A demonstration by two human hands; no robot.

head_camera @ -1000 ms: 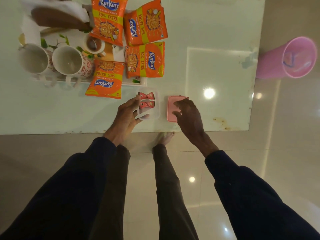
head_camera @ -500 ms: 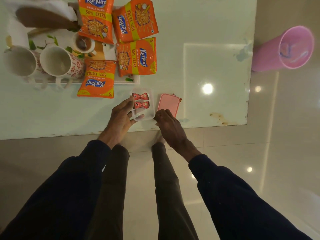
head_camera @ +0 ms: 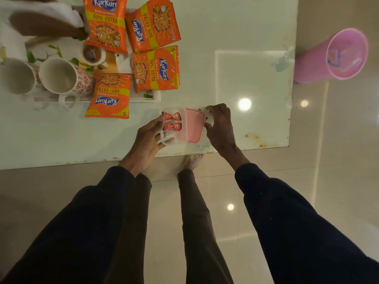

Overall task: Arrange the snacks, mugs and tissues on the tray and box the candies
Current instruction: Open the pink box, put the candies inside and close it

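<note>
A small clear plastic box [head_camera: 168,140] sits near the table's front edge with two red wrapped candies [head_camera: 171,121] inside. My left hand [head_camera: 148,138] grips the box's left side, thumb over the near rim. My right hand [head_camera: 220,125] pinches the pink lid [head_camera: 192,126] by its right edge and holds it tilted over the right half of the box. A further red candy shows partly under my right hand's fingers. Several orange Kurkure snack packets [head_camera: 154,71] and two white floral mugs [head_camera: 61,77] lie on the white tray [head_camera: 152,97] at the back left. White tissues [head_camera: 12,47] lie at the tray's far left.
The pale glass table [head_camera: 235,58] ends at a front edge [head_camera: 82,161] close to my legs. A pink bin [head_camera: 338,56] stands on the floor beyond the table's right edge. A brown object [head_camera: 45,25] rests across the tissues at the top left.
My right hand has picked up the pink lid from the table and brought it leftward over the box. My left hand has kept its hold on the box.
</note>
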